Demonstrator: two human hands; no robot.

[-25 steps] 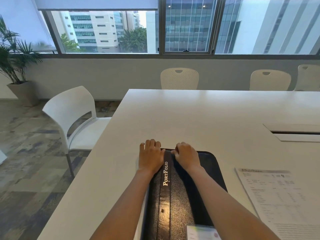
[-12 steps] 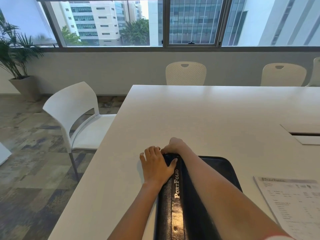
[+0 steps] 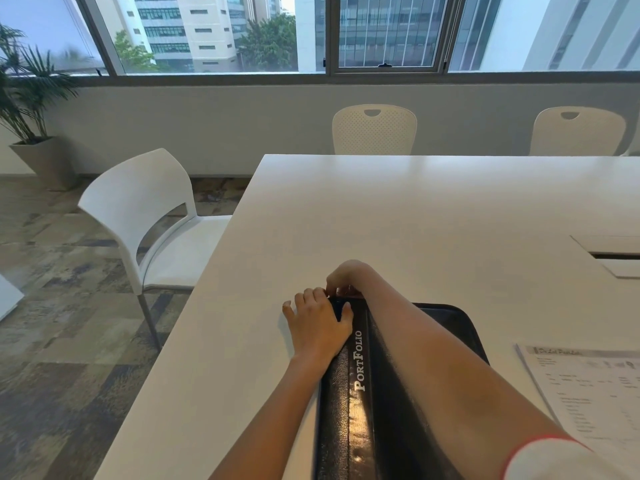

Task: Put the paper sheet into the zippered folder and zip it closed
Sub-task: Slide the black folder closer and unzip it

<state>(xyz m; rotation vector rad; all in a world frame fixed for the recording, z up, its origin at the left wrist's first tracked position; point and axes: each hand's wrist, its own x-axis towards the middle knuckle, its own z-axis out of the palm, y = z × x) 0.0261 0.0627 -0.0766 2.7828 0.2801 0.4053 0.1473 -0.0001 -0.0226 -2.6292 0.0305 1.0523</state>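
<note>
Portfolio (image 3: 360, 393) — the black zippered folder with "PortFolio" on its spine — lies shut on the white desk (image 3: 398, 220) right in front of the person, spine up and to the left, its far end under both hands. The paper sheet (image 3: 595, 393) lies flat on the desk just to the folder's right, apart from it and not yet inside.

The left hand (image 3: 317, 327) rests flat and open on the folder's far-left corner, pinning it rather than gripping. The right hand (image 3: 348, 278) curls over the far end with fingertips pinched together; it seems to be at the zipper pull, though the pull itself is too small to make out, so what that grip holds I cannot tell for sure.

My reading is that the step in hand is unzipping. To do it well, keep the left palm pressing down so the folder does not slide, pull the slider in line with the track, and ease it round each corner — a sideways tug would likely snag it. The sheet sits close enough that a swinging cover could brush it.

Counted: one folder, one printed sheet, two hands, three white chairs in view, one potted plant (image 3: 27, 98) on the floor at far left.
</note>
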